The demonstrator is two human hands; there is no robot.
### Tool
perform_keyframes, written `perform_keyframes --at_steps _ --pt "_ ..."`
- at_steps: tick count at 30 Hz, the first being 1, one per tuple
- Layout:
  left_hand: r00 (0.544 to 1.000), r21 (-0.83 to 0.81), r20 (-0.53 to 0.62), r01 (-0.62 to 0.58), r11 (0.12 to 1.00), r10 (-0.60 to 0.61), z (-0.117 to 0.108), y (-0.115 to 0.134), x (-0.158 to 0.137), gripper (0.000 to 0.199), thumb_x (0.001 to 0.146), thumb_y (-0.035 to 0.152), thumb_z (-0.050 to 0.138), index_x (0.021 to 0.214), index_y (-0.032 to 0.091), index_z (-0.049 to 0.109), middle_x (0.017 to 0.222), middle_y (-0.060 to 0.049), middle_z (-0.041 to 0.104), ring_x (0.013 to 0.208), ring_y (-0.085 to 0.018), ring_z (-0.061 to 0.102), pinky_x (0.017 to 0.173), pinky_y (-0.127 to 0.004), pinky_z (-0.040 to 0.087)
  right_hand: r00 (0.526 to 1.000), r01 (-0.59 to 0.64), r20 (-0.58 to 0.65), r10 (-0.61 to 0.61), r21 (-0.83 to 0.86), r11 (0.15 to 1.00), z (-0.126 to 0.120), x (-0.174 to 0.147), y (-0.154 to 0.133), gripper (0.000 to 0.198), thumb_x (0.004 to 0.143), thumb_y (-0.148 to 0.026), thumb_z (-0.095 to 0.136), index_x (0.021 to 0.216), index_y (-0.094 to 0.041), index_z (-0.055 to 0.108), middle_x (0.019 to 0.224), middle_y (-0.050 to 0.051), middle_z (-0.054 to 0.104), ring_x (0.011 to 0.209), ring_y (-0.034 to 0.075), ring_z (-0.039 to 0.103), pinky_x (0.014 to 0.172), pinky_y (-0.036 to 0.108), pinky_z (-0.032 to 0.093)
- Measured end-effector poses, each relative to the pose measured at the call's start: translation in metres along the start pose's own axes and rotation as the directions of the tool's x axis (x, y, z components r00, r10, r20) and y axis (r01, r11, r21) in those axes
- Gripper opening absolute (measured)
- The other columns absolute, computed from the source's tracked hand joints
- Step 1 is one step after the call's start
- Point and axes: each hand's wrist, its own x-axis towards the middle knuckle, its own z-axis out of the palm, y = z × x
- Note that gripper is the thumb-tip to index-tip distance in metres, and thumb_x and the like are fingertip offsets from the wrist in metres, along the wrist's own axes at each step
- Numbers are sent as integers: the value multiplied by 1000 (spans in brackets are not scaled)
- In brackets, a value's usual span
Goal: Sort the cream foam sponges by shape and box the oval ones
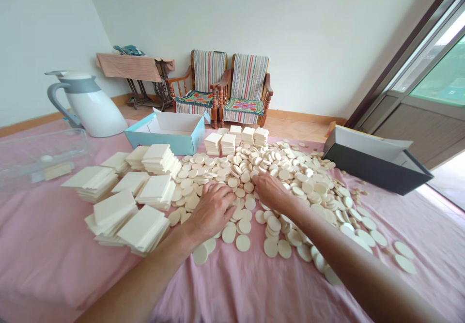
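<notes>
A wide heap of pale, thin wooden discs (321,187) lies loose over the pink cloth. My left hand (214,207) rests palm down on the heap's near left part, its fingers spread over the discs and nothing gripped. Just to the right, my right hand (271,191) reaches in among the discs with its fingers curled inward; its fingertips are hidden, so what it holds, if anything, does not show. Left of the hands stand stacks of square pale wooden tiles (156,187). Smaller square stacks (228,144) stand behind the heap.
A light blue open box (165,144) sits behind the tile stacks. At right is a black open box (374,168). A white and grey jug (96,107) and a clear plastic container (47,151) occupy the left side. Two wooden armchairs (247,85) stand by the wall.
</notes>
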Motion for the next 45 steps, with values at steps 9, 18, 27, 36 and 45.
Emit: perform_keyframes --at_steps 9,18,27,36,45 --pt "1000 -11 1 -3 1000 3 -2 1 0 13 85 20 58 97 23 63 99 -4 62 103 -23 52 97 -46 32 999 32 0 -32 65 997 -2 -4 0 18 82 -8 47 95 -13 59 94 11 61 80 18 59 65 25 37" --pt "1000 -11 1 25 1000 -25 -2 3 1 15 84 21 58 99 21 59 100 -6 62 103 -24 51 97 -46 33 989 141 -66 -129 228 963 -3 6 -9 28 87 -8 43 103 -15 66 96 10 66 88 16 61 74 22 39" --pt "1000 -11 -5 22 1000 -22 0 1 1 15 84 21 56 100 21 59 100 -6 62 103 -25 53 97 -46 33 995 94 -42 -86 295 951 -14 3 -4 21 87 -17 48 98 -16 66 84 7 69 78 15 62 69 22 39" --pt "1000 9 -5 10 1000 -10 0 1 0 13 84 22 58 97 21 59 100 -6 61 103 -25 52 97 -47 32 999 36 12 -36 15 999 -3 15 -27 23 91 -22 42 107 -14 57 90 15 68 84 24 66 66 28 43" --pt "1000 -5 -3 13 1000 -13 -2 1 0 12 85 22 55 96 21 60 99 -6 61 101 -24 53 97 -47 33 996 -5 77 -41 511 860 -6 16 -21 13 84 -19 52 94 -14 58 67 2 67 66 12 62 60 20 39"
